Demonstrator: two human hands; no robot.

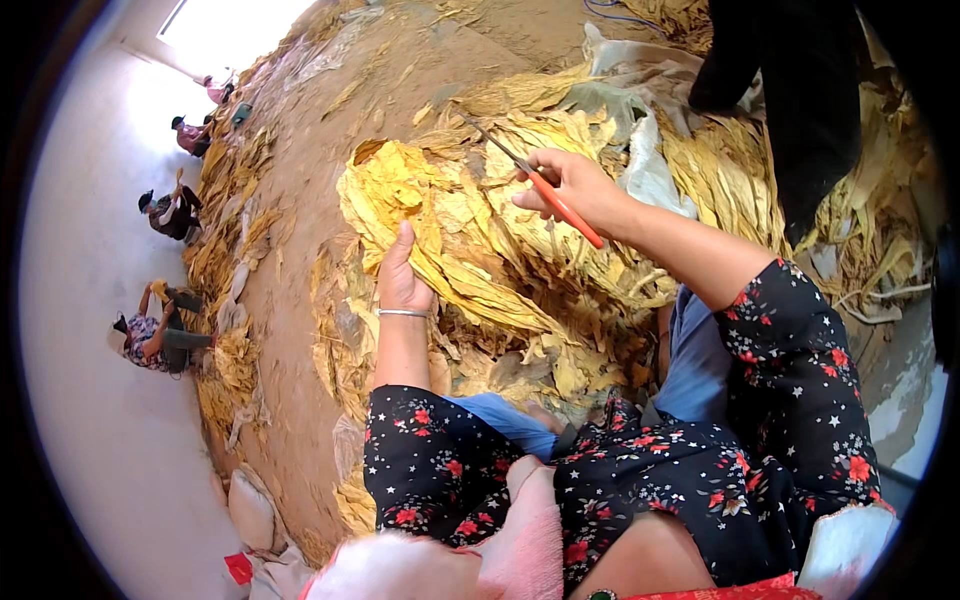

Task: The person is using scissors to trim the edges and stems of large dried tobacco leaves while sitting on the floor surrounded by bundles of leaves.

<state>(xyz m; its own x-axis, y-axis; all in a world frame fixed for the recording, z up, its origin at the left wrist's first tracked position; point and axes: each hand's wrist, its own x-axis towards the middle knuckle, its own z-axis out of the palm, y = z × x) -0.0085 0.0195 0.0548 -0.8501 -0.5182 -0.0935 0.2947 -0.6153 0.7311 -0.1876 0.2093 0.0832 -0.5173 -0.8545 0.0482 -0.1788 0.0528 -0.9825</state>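
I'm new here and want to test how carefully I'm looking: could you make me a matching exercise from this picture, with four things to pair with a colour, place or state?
Column one
1. Left hand
2. Bracelet
3. Right hand
4. Right sleeve

Column two
A. Black with a red floral print
B. Holding a long tool with an orange handle
C. Holding yellow leaves
D. Silver, around the left wrist

Right pairs: 1-C, 2-D, 3-B, 4-A
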